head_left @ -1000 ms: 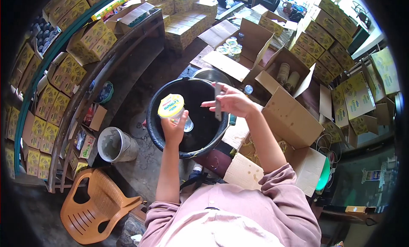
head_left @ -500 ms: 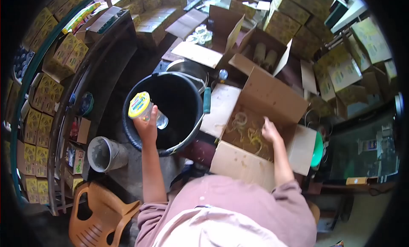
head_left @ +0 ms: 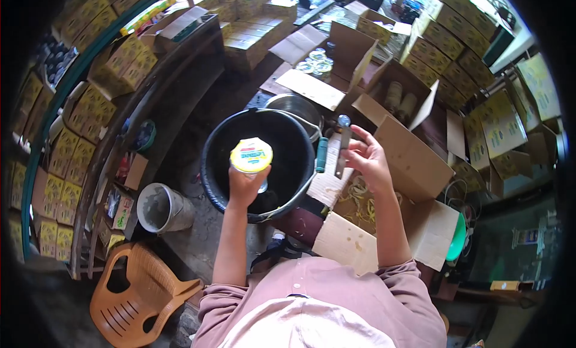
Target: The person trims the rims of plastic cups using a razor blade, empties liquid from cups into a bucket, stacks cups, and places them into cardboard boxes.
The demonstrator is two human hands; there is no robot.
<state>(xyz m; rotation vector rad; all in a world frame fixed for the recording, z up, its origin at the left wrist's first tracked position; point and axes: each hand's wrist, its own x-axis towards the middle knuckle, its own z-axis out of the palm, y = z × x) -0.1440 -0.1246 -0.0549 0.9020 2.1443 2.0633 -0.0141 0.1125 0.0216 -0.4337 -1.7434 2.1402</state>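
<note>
Evidently, left hand (head_left: 245,189) gripped lidded cup (head_left: 251,156) mid-frame; right hand (head_left: 373,163), part-open, pinched blade (head_left: 344,141); strips (head_left: 365,214) already lay in carton (head_left: 414,159), centre right.

Worn on the head, looks forward and steeply down over the person's own mauve shirt (head_left: 318,276), very close at the near edge. Views the black bucket (head_left: 282,138) from above, a little left of centre. Spans widely, from shelved cartons (head_left: 63,192) at left to an open box (head_left: 414,159) at right and stacked cartons (head_left: 258,33) at far.
</note>
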